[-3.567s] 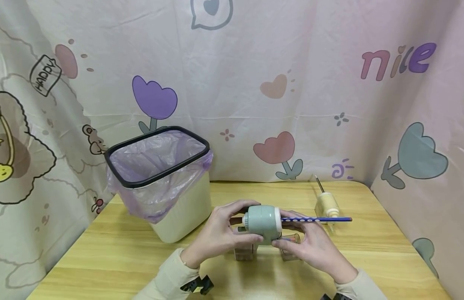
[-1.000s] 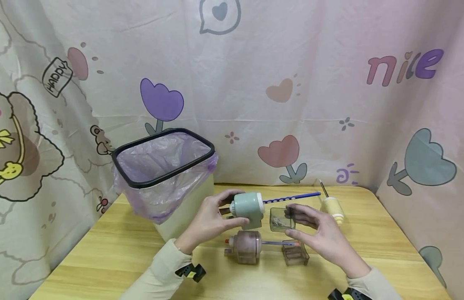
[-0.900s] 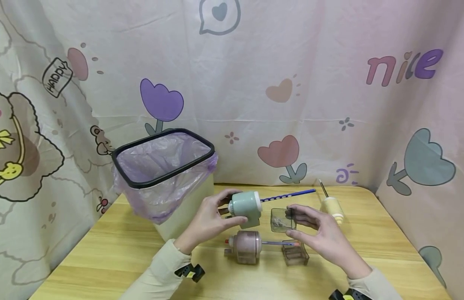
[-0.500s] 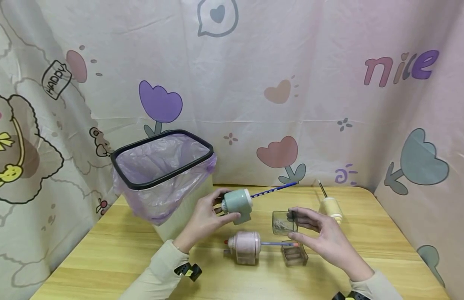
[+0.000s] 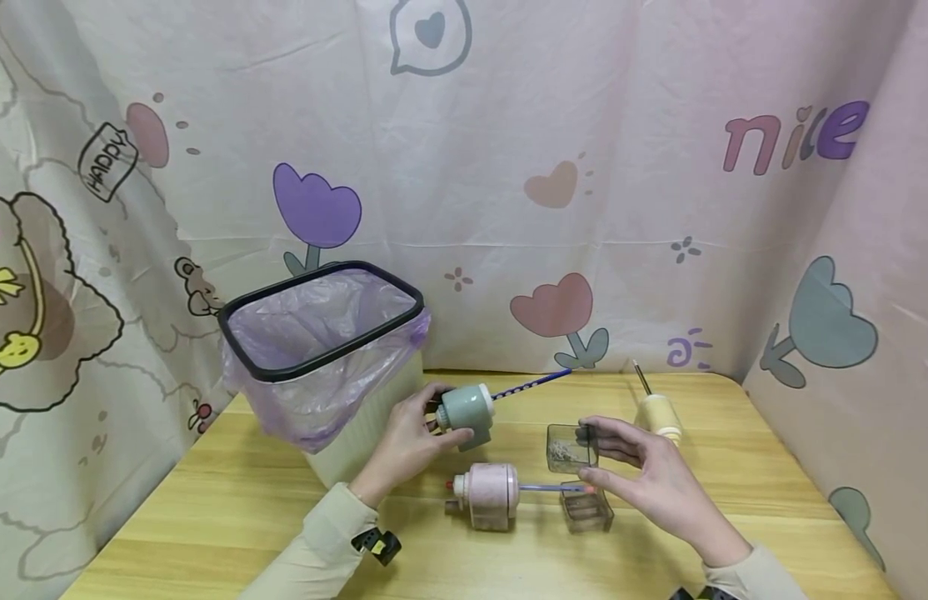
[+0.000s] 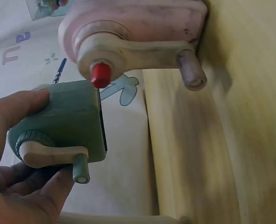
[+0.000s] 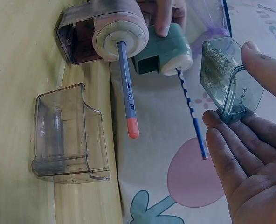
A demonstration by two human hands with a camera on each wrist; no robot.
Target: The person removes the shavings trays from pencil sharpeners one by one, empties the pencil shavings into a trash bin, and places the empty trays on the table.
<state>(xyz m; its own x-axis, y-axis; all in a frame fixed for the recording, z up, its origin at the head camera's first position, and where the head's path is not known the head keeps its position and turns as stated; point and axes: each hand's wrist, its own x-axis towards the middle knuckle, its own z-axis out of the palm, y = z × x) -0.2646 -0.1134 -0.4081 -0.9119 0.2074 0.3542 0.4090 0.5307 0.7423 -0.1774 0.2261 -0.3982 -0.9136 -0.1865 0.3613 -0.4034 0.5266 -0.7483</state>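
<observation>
My left hand (image 5: 410,437) grips a green crank pencil sharpener (image 5: 466,410) by its crank end, beside the bin. A blue pencil (image 5: 531,384) with pale spots sticks out of its front. In the left wrist view the sharpener's crank (image 6: 54,154) points toward the camera. My right hand (image 5: 647,467) holds a clear shavings drawer (image 7: 222,77) between thumb and fingers, with shavings inside. Nearest me on the table stands a pink crank sharpener (image 5: 492,497) with a grey-blue pencil (image 7: 127,88) in it. Its clear drawer (image 7: 65,135) lies on the table under that pencil's tip.
A bin (image 5: 366,425) with a black rim and a purple bag (image 5: 321,400) stands at the left. At the back right lies a cream sharpener (image 5: 661,417) with a dark pencil (image 5: 641,377). A patterned curtain (image 5: 464,167) hangs behind the wooden table (image 5: 209,492).
The two hands have parted: the green sharpener moved left toward the bin, and its drawer came away in my right hand. The pink sharpener, earlier hidden behind the hands, now shows.
</observation>
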